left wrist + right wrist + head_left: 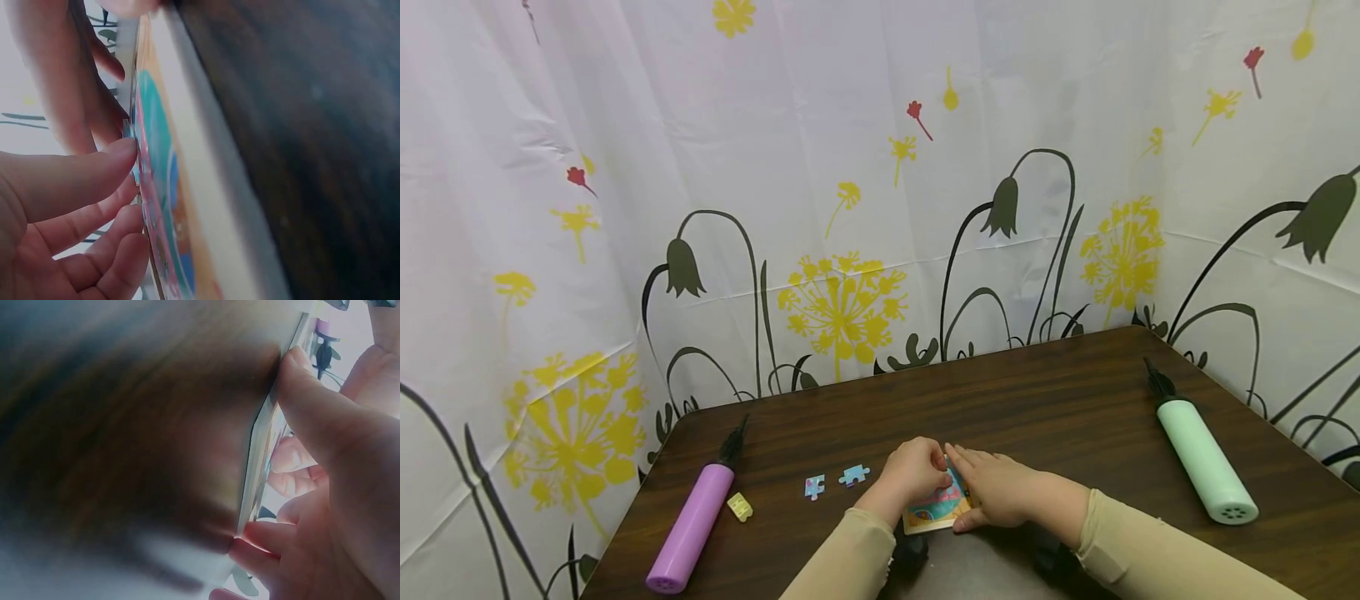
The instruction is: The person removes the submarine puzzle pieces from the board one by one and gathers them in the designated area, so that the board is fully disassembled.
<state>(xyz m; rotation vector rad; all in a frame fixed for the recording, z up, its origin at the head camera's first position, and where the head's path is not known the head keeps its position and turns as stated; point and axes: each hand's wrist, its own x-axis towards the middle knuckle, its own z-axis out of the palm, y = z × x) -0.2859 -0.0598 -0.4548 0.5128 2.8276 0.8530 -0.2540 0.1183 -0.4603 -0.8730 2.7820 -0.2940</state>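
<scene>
A small framed jigsaw puzzle (927,527) with a colourful picture lies flat on the table, close to the person. Over its upper left part, the left hand (916,468) pinches a small blue puzzle piece (128,130) between thumb and fingers, right at the picture's surface. Along the right side, the right hand (1003,487) holds the puzzle's frame (255,459), thumb at the near corner and fingers at the far end. Two loose blue jigsaw pieces, one (814,487) and another (853,475), lie left of the hands. The hands cover much of the picture.
A purple hand pump (692,529) lies at the table's left, with a small yellow block-like thing (740,507) beside it. On the right lies a mint-green hand pump (1206,458). A flower-patterned curtain (865,167) hangs behind the dark wooden table (1037,400).
</scene>
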